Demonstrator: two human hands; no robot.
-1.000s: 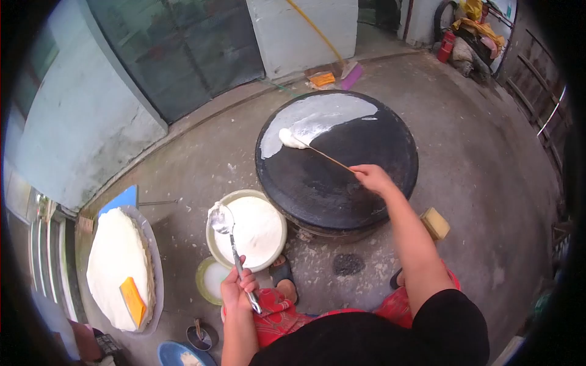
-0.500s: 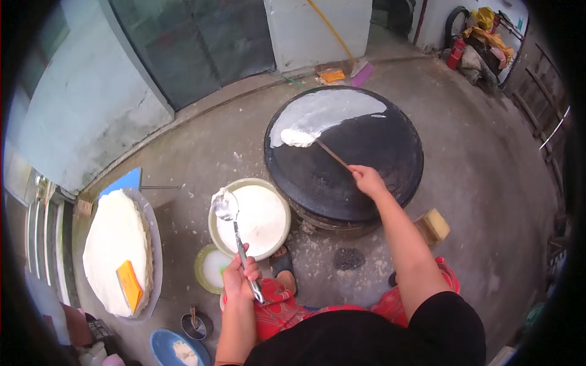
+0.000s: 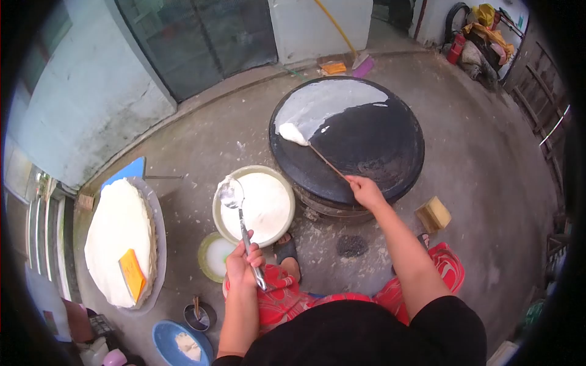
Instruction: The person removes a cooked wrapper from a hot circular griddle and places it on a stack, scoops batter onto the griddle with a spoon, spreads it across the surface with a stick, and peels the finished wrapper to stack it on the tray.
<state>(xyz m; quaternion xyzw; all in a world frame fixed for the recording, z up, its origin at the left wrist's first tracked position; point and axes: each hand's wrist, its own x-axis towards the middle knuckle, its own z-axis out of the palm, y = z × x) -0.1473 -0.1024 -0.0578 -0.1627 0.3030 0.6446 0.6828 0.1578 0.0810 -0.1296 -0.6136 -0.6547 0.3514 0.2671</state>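
Observation:
My right hand is closed on a thin wooden stick, its far end in a lump of white batter on the left part of a large round black griddle. A thin white layer covers the griddle's far and left part. My left hand grips the handle of a metal ladle, whose bowl is over the left rim of a basin of white batter.
At the left a thick white stack carries an orange scraper. Near my left arm are a green bowl, a small dark pot and a blue basin. A yellow block lies right of the griddle.
The batter lump and stick have moved along the griddle's left side toward its left edge, and the white layer reaches slightly further there. The view has shifted a little. Both hands keep their hold.

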